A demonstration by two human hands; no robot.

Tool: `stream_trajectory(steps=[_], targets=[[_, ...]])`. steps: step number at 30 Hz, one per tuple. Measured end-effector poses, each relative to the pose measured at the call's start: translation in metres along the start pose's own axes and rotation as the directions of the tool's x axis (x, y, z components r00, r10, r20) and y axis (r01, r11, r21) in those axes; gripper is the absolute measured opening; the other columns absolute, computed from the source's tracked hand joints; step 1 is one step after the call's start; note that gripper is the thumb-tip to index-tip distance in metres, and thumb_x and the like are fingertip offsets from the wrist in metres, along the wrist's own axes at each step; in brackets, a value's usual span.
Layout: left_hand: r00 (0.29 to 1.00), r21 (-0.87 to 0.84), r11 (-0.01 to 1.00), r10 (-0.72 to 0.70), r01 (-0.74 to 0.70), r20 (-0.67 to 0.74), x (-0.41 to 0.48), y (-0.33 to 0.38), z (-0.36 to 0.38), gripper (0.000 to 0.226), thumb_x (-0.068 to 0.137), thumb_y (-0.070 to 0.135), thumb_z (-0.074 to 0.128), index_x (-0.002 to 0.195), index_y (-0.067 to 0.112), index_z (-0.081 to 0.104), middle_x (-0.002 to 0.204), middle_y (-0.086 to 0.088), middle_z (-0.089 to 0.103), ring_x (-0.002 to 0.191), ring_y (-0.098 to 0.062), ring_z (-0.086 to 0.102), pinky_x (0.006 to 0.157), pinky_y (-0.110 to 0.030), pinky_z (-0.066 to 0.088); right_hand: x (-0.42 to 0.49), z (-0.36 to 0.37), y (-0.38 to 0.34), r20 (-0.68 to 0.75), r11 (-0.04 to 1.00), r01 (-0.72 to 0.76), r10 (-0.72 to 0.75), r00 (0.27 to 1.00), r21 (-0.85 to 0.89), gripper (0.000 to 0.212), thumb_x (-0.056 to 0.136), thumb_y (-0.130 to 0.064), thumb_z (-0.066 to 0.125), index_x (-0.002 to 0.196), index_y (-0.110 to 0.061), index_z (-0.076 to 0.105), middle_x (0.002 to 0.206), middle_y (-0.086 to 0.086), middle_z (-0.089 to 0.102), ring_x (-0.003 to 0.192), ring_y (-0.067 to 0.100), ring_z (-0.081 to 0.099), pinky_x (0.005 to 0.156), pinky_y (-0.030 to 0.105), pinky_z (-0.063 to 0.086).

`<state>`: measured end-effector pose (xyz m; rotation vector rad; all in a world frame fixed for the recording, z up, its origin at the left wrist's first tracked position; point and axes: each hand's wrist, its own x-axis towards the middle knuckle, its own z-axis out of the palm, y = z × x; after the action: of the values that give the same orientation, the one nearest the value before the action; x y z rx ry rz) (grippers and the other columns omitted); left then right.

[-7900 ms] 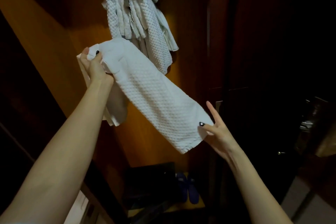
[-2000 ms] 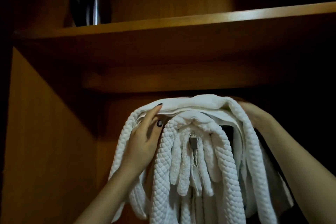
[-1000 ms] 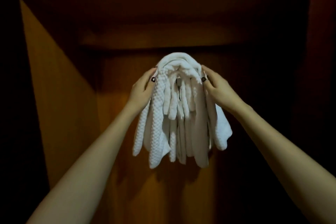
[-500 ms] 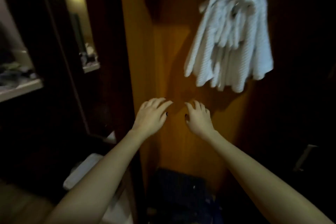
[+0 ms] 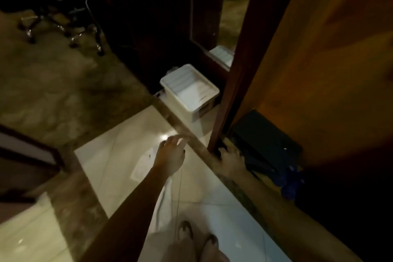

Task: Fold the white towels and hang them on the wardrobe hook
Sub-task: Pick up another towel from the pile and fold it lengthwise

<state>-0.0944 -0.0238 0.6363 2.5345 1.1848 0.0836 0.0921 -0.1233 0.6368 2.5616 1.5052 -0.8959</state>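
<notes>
My view points down at the floor, and the hook with its hung towels is out of frame. A white plastic bin (image 5: 192, 100) stands on the floor beside the wardrobe's dark frame (image 5: 238, 66), with folded white towels (image 5: 180, 81) in its far end. My left hand (image 5: 172, 155) reaches out over the tiles with fingers spread, holding nothing. My right hand (image 5: 230, 160) hovers lower right, near the foot of the wardrobe frame, also empty with relaxed fingers. The frame is motion-blurred.
The orange wardrobe side panel (image 5: 319, 59) fills the right. A dark box (image 5: 265, 144) and blue slippers (image 5: 291, 185) lie on the wardrobe floor. A wheeled chair base (image 5: 63, 23) stands on the carpet at upper left. My feet (image 5: 197, 236) are on glossy tiles.
My head has swung down and left from the hung towels to the floor. Both empty hands have dropped and spread apart, the left one toward the white bin.
</notes>
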Motion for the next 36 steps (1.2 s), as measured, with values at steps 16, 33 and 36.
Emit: stream_trajectory(steps=[16,33,36], targets=[[0.723,-0.164,0.715,-0.615,0.68,0.316,-0.093,-0.215,0.267,0.049,0.096,0.019,0.048,0.144,0.02,0.038,0.142,-0.004,0.044,0.127,-0.024,0.042,0.097,-0.038,0.043,0.197,0.269,-0.077,0.385,0.911,0.339,-0.234,0.893,-0.234,0.048,0.099,-0.022,0.041,0.146,-0.017,0.034,0.144,0.013,0.04,0.13,0.031,0.039,0.103,0.04,0.038],[0.521,-0.429,0.385,-0.812,0.817,0.264,0.014,-0.403,0.595,0.047,0.095,0.015,0.048,0.141,0.012,0.039,0.141,-0.012,0.043,0.128,-0.03,0.039,0.103,-0.042,0.038,0.508,0.567,-0.122,0.502,0.782,0.592,-0.439,0.745,-0.195,0.06,0.097,-0.015,0.044,0.151,-0.033,0.026,0.16,0.007,0.013,0.142,0.037,0.017,0.11,0.054,0.028],[0.523,-0.483,0.387,-0.832,0.785,0.184,0.04,-0.419,0.64,0.052,0.095,0.016,0.051,0.144,0.01,0.036,0.144,-0.013,0.042,0.131,-0.03,0.037,0.105,-0.039,0.034,0.542,0.614,-0.133,0.453,0.706,0.677,-0.543,0.707,-0.211,0.065,0.096,-0.009,0.044,0.151,-0.038,0.023,0.162,0.005,0.003,0.146,0.039,0.001,0.112,0.064,0.012]])
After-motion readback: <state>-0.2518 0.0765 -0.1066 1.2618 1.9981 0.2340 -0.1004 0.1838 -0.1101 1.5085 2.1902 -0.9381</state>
